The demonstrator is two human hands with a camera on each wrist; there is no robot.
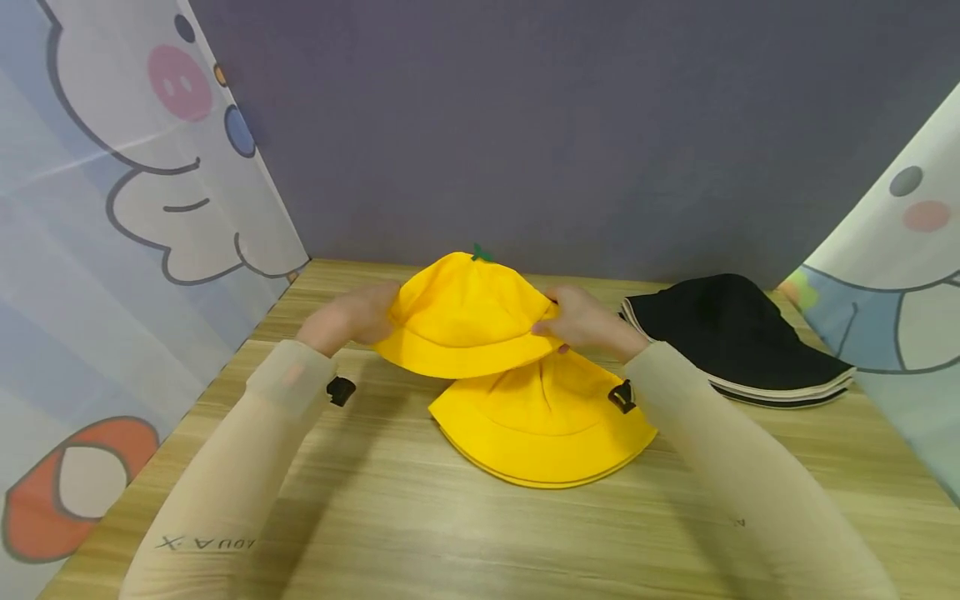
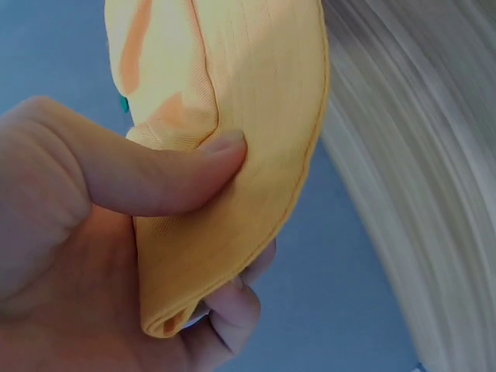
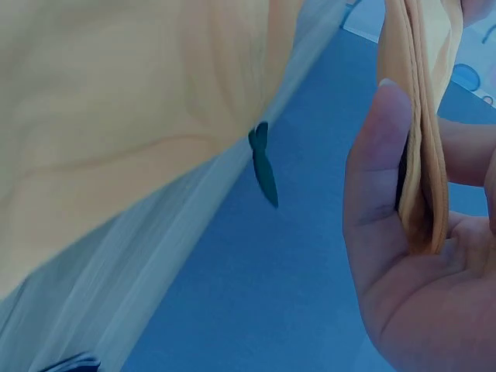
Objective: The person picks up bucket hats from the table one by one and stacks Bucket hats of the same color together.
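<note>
Both hands hold one yellow bucket hat (image 1: 465,312) by its two sides, raised above the table, with a small green leaf tab (image 1: 482,253) on its crown. My left hand (image 1: 352,317) pinches the left end of the brim; in the left wrist view the thumb (image 2: 186,170) lies on top and fingers curl beneath. At the opposite end my right hand (image 1: 588,321) grips the folded edge between thumb and fingers, plain in the right wrist view. Below and slightly right, a second yellow hat (image 1: 543,425) lies flat on the table, partly covered by the held one.
Several black hats with pale brim edging (image 1: 738,337) lie stacked at the right of the wooden table (image 1: 420,533). A dark grey panel (image 1: 540,133) stands behind. Cartoon-printed curtains hang along the left (image 1: 112,275) and right (image 1: 900,292) sides.
</note>
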